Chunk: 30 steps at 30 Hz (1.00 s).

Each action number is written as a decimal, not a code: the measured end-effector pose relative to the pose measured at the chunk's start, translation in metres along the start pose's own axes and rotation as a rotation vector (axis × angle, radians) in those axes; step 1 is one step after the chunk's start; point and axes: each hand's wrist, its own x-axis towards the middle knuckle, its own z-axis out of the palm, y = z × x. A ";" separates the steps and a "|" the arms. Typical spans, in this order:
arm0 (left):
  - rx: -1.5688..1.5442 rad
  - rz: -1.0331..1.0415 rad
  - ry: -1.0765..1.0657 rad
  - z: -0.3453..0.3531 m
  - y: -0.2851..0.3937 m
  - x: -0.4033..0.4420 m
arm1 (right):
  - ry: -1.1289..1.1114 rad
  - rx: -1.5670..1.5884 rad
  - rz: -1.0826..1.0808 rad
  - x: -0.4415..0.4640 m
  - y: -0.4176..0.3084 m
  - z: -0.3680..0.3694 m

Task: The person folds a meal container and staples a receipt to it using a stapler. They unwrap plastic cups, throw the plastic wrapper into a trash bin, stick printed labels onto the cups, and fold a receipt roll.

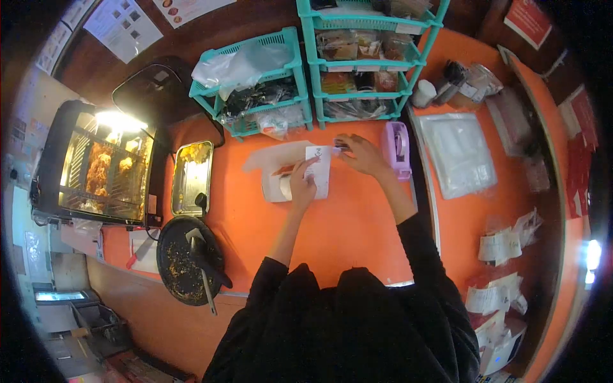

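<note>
On the orange counter (255, 236) stands an open white paper box (271, 182) with some food partly visible inside. My left hand (302, 182) rests over the box's right part, its fingers on a small white slip (317, 155) with handwriting. The thumb and fingers of my right hand (363, 155) are closed at the slip's upper right, on something small and dark that I cannot make out. Just right of that hand is a purple tape dispenser (397, 150).
A metal food tray (193, 179), a black pan (182, 262) with utensils and a lit display warmer (105, 166) are at the left. Teal racks (364, 64) stand behind. Clear plastic bags (454, 155) and paper slips (500, 247) lie at the right.
</note>
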 end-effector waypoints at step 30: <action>0.119 0.042 0.036 0.011 -0.029 0.012 | -0.521 -0.598 -0.069 0.076 -0.039 0.024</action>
